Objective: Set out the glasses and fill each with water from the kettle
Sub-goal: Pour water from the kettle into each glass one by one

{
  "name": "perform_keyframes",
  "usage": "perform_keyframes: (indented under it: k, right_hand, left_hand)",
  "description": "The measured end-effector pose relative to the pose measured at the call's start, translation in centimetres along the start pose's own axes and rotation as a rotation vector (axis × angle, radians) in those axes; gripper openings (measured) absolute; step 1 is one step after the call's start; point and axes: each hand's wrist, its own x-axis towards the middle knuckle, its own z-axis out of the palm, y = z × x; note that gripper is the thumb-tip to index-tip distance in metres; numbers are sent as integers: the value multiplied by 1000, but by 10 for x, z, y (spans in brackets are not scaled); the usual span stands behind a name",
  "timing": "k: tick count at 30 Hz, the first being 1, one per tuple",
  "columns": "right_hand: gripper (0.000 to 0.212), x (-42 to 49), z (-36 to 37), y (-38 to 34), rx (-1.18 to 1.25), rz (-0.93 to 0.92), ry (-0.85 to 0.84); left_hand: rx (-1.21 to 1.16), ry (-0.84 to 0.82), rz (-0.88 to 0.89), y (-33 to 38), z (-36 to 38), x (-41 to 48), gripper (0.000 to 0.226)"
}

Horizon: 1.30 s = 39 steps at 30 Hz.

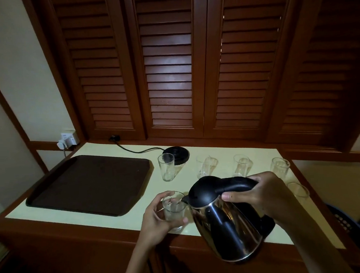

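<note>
Now the right hand (261,191), its grip wrapped round the black handle, tilts the shiny steel kettle (223,225) with its spout at the rim of a clear drinking glass (173,209), which the left hand (157,219) holds in a curled grip near the front edge of the pale table (222,152), more clear glasses (166,167) standing behind.
</note>
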Motion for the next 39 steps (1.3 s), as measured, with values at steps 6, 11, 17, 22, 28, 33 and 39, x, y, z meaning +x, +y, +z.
perform_keyframes:
  k: [6, 11, 17, 22, 28, 33, 39]
  right_hand:
    - [26, -2, -1, 1, 48, 20, 14]
    - [58, -7, 2, 10, 118, 91, 36]
    - [25, -16, 13, 24, 286, 81, 196]
    - [23, -20, 12, 28, 382, 60, 287]
    - [21, -23, 3, 31, 370, 63, 280]
    - [29, -26, -1, 38, 421, 77, 278]
    - [34, -27, -10, 48, 443, 67, 293]
  left_hand:
    - [-23, 0, -4, -3, 0, 2, 81]
    - [-17, 6, 11, 0, 2, 3, 78]
    - [-16, 49, 12, -5, 7, 9, 76]
    - [-21, 143, -27, -9, 10, 23, 83]
    - [-42, 230, -47, -3, 9, 45, 76]
    - [-26, 245, -77, -6, 4, 59, 79]
    - [-7, 215, -97, -8, 4, 60, 80]
